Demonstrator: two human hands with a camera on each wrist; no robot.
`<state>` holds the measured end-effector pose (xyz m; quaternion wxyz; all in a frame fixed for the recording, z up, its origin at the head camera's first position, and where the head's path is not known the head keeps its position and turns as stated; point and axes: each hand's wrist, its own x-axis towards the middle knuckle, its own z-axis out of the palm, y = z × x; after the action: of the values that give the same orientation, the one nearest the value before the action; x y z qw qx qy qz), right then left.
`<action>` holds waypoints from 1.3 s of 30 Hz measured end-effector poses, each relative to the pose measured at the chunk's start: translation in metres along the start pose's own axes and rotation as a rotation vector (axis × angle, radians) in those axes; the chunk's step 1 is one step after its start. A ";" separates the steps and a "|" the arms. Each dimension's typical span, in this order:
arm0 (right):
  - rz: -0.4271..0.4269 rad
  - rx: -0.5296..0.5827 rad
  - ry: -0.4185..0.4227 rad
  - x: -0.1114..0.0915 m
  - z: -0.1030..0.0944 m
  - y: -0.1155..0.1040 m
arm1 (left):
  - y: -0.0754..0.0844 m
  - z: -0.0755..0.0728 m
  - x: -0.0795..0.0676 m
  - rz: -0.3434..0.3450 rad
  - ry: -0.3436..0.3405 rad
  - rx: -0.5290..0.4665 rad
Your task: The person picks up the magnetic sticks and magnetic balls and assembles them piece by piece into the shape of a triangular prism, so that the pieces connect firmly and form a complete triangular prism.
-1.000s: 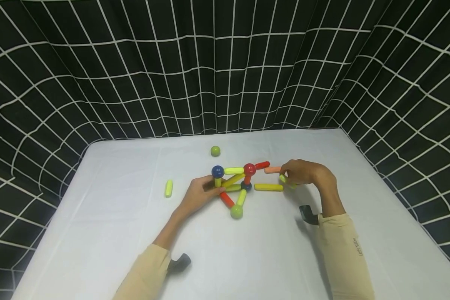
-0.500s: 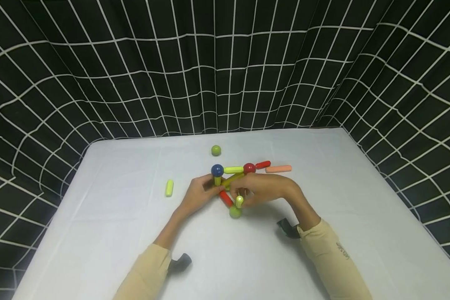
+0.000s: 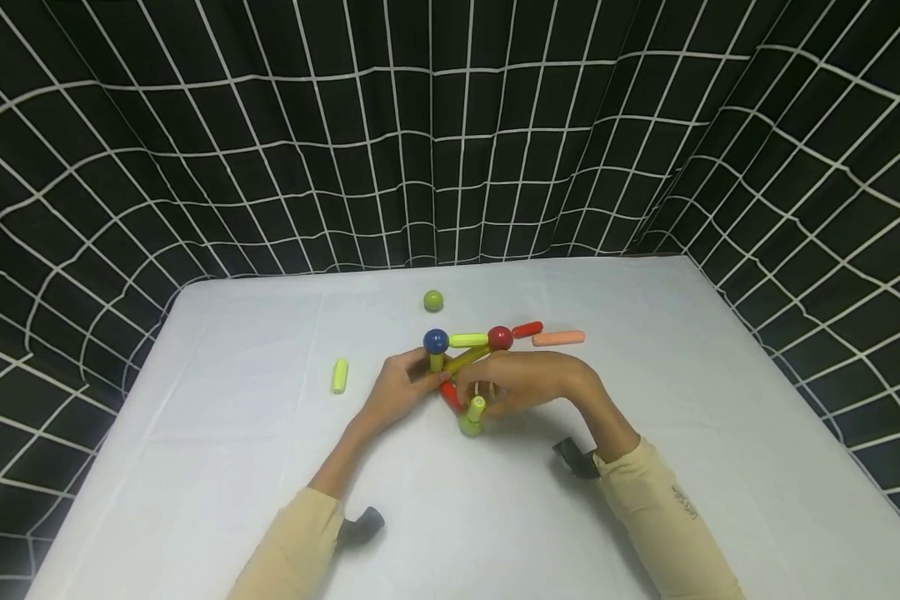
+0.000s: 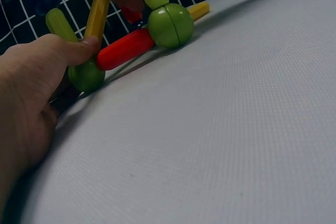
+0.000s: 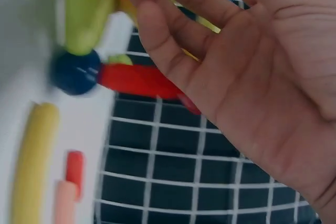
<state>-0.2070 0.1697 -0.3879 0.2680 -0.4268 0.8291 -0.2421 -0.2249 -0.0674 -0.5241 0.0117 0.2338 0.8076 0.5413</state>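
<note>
A frame of coloured sticks and balls stands on the table. My left hand grips its left corner, where the thumb presses by a low green ball below the upright stick. A dark blue ball tops that stick, and a lime stick joins it to a red ball. My right hand pinches a light green stick that stands tilted on the front green ball. A red stick links the two green balls. A lower dark blue ball shows in the right wrist view.
Past the frame lie a loose red stick and an orange stick. A yellow stick lies near them. One green ball sits at the back, and a lime stick lies left of my left hand.
My right hand has come left from beside the orange stick, bringing the light green stick to the front green ball. The stick has since tilted slightly. My left hand keeps its place.
</note>
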 end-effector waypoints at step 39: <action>0.223 -0.166 0.419 0.013 -0.059 0.066 | -0.008 0.000 0.003 -0.044 -0.072 0.038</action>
<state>-0.2900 0.2033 -0.3896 0.0796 -0.2937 0.9255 -0.2254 -0.2307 -0.0686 -0.5303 0.0484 0.2356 0.8218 0.5166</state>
